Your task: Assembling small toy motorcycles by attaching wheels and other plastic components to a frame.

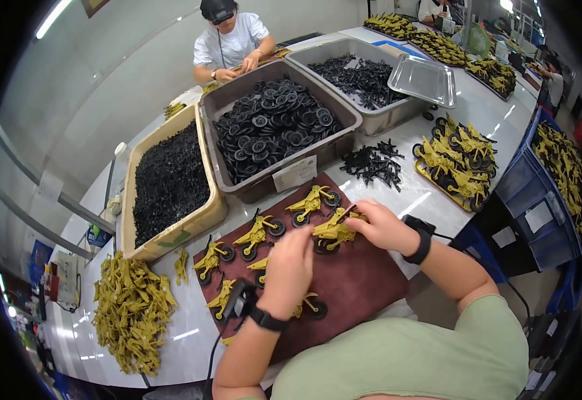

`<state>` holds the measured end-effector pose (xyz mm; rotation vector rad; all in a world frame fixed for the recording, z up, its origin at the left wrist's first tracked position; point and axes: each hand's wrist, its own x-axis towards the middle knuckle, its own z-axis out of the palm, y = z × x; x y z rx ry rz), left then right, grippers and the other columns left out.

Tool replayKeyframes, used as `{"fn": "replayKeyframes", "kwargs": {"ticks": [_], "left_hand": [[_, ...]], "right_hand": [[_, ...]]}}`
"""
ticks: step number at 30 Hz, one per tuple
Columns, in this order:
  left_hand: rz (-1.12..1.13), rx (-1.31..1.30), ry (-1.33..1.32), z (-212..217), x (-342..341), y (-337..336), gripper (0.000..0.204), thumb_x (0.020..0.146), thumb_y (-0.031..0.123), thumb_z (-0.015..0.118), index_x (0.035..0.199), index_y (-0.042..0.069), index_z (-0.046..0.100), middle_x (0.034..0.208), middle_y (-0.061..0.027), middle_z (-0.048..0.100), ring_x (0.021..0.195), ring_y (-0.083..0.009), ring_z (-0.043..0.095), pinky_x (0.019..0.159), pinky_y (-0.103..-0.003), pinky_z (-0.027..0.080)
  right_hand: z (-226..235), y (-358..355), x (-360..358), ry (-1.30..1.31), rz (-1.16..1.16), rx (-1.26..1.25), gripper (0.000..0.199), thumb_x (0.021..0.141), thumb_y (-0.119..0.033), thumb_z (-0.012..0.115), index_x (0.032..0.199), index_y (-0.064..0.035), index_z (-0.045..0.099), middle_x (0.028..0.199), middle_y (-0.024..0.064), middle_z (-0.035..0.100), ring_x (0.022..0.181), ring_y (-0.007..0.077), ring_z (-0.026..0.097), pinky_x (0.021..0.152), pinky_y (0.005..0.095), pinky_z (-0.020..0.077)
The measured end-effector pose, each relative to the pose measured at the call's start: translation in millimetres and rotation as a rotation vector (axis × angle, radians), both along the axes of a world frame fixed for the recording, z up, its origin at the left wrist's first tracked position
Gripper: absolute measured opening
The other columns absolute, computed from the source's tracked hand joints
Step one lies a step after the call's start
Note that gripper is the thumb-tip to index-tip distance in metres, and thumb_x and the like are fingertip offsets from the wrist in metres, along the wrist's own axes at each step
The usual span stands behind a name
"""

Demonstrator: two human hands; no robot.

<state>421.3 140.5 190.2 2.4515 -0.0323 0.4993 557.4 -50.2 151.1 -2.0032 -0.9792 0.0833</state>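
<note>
On a dark red mat (364, 287) lie several yellow toy motorcycles with black wheels, such as the toy motorcycle (254, 233) left of my hands. My right hand (384, 230) is closed, its thumb and fingers pinching a yellow toy motorcycle (333, 231) at the mat's upper part. A thin dark reddish piece shows at those fingertips, too small to name. Just left of that toy is my left hand (289, 260), back turned up and slightly blurred. Its fingers point toward the toy; whether they grip it is hidden. Below the left hand, another toy is partly covered.
Beyond the mat stand a cream bin (221, 207) of small black parts, a brown bin (354, 127) of black wheels and a grey bin (387, 123) with a clear lid (424, 80). Yellow parts (133, 313) pile up left; a filled tray (461, 163) sits right. A person (231, 47) works opposite.
</note>
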Motion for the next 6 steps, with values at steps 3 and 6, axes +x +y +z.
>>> {"fn": "replayKeyframes", "kwargs": {"ticks": [3,6], "left_hand": [[0.077,0.263,-0.028,-16.3,47.7,21.1,0.033,0.083,0.005,0.059,0.116,0.002,0.055,0.107,-0.0169,0.062,0.100,-0.0328,0.060,0.084,-0.041,0.048],[0.136,0.421,0.176,-18.2,74.2,23.1,0.045,0.080,0.018,0.067,0.120,0.005,0.053,0.110,-0.0164,0.062,0.103,-0.0327,0.059,0.085,-0.041,0.048]], "right_hand": [[-22.7,17.2,10.5,-0.065,0.002,-0.085,0.043,0.082,-0.034,0.068,0.103,0.0014,0.056,0.097,0.0256,0.058,0.092,0.0432,0.053,0.082,0.0445,0.0444],[-17.7,20.9,1.6,-0.016,-0.008,-0.294,0.059,0.077,-0.043,0.072,0.116,-0.0042,0.051,0.112,0.0256,0.055,0.105,0.0422,0.053,0.092,0.0489,0.0423]]}}
